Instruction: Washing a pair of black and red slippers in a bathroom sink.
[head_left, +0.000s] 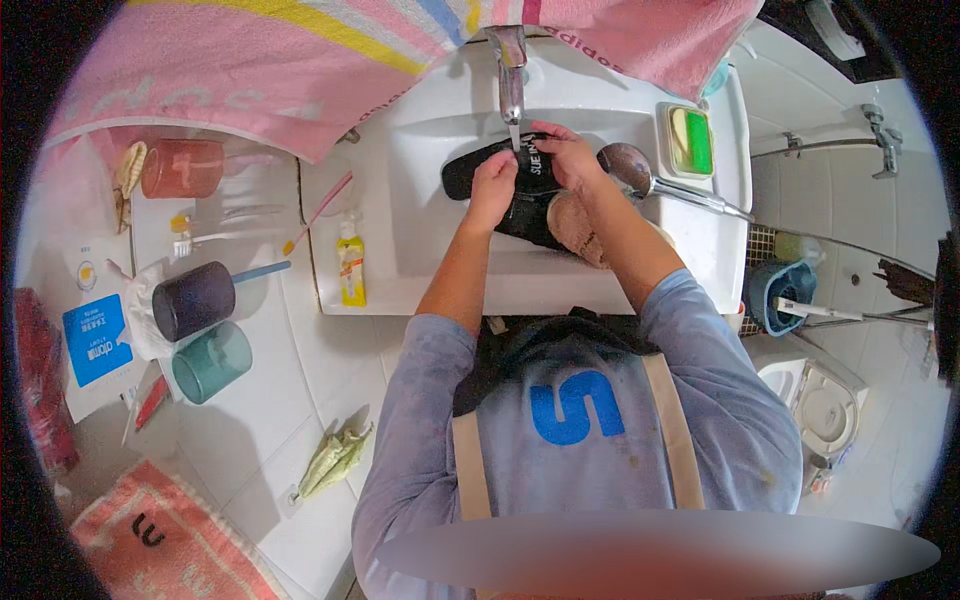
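In the white sink basin (420, 240), both my hands grip a black insole (466, 174), a flat, round-ended piece with white lettering. My left hand (492, 190) pinches its near edge, thumb on top. Around its right end, my right hand (570, 160) is closed, fingers at the far edge. Directly above hangs the chrome faucet (510, 75), with a thin stream of water falling onto the insole. Under my hands lies a black shoe (530, 220) with a tan-brown part (575, 228), partly covered by my right forearm.
A chrome shower head (626, 166) rests right of my right hand. Beyond it sits a soap dish (688, 142) with a green sponge. On the left rim stands a yellow bottle (351, 268). Cups, including a dark one (195, 300), and toothbrushes are farther left. Pink towels (240, 75) hang above.
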